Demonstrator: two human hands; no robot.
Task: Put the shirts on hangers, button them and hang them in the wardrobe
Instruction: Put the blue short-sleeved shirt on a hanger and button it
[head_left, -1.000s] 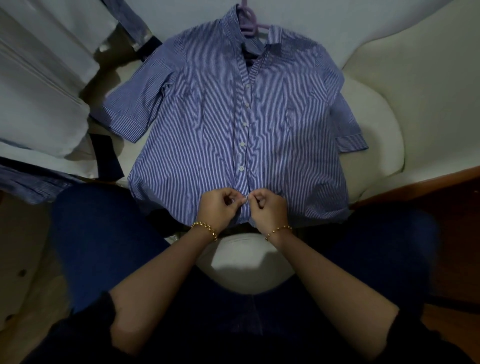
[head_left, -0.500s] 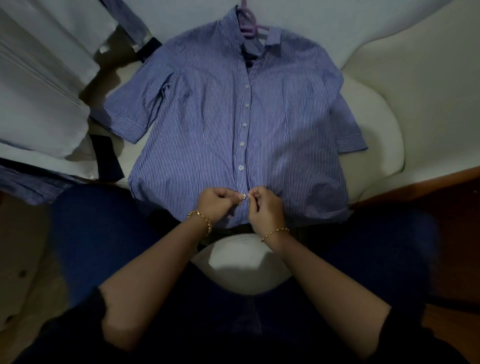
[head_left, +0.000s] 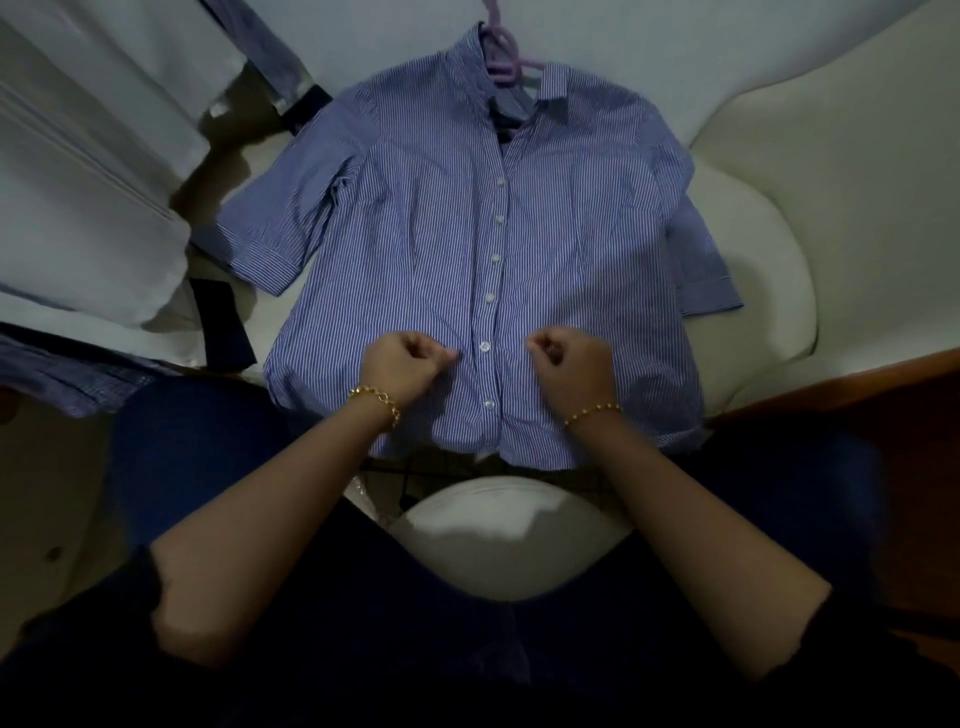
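— Both hands have come away from the hem. Half a second ago they were pinched together there; now the left hand and right hand sit apart, one on each side of the button line.

— What does that mean for the job?

— Probably that the last fastening is done. Start with the biggest thing: the cream padded seat carries everything. Spread flat on it, collar away from the person, lies the blue-and-white striped short-sleeved shirt, its fronts closed all the way down.

— And each grip?

— Fingers curled into a loose fist on both sides, knuckles over the cloth. No fold is visibly caught in either grip, so I read them as closed on nothing. The shirt lies directly under them, with its lower front between and below the two wrists.

— Is it on a hanger?

— Yes, the lilac plastic hanger pokes its hook out past the collar. The neck stands open there, and I cannot tell whether a top button is left.

— And the smallest thing?

— The lowest small white button sits through its hole near the hem, between the wrists. I judge that lifting the shirt by the hook comes next, towards the wardrobe.
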